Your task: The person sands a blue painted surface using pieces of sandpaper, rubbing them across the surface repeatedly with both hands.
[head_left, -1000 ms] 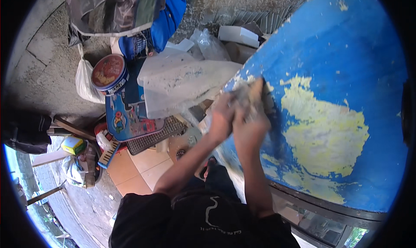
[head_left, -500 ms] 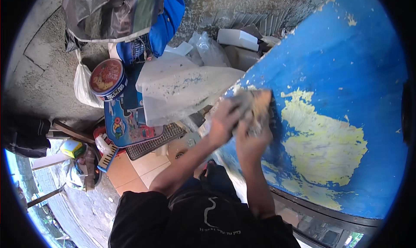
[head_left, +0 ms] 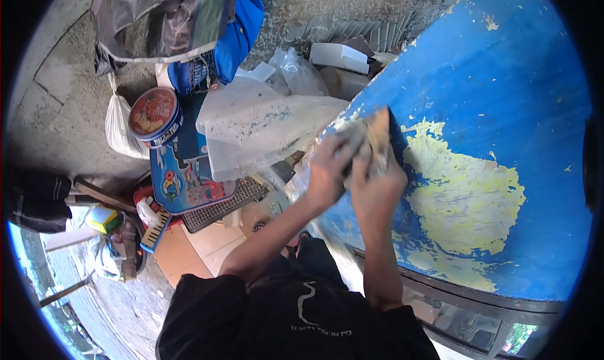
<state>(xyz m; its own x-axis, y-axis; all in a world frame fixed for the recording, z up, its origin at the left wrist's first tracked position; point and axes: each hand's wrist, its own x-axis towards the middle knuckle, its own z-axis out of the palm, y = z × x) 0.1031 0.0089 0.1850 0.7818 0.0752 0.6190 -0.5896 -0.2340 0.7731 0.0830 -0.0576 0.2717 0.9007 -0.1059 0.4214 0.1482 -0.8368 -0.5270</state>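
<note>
Both hands share one grip: the left hand (head_left: 327, 171) and the right hand (head_left: 376, 187) are closed together on a worn, tan-grey folded sheet of abrasive paper (head_left: 372, 140), pressing it flat against a large blue-painted curved panel (head_left: 503, 89). The fingers of both hands wrap the near part of the sheet, so only its far edge and one corner show beyond the knuckles. The sheet lies at the near-left margin of the panel, just beside a broad patch of pale yellow filler (head_left: 465, 202) where the blue coat is rubbed through; the right hand rests at that patch's left border. Both bare forearms rise from the lower edge, above the person's black shirt (head_left: 296, 316).

Left of the hands, touching the panel's edge, lies a crumpled sheet of whitish translucent plastic (head_left: 258, 127) flecked with blue. Further left stands a round red tin with a printed lid (head_left: 154, 113), on top of a blue printed flat board (head_left: 182, 177). Below that sits a dark plastic grid tray (head_left: 220, 206) over pale orange floor tiles (head_left: 201, 243). A white plastic bag (head_left: 119, 127) leans beside the tin. At the top hang a grey cloth (head_left: 163, 20) and a blue cloth (head_left: 242, 26), with a white box (head_left: 340, 56) against the rough concrete wall (head_left: 358, 1).
</note>
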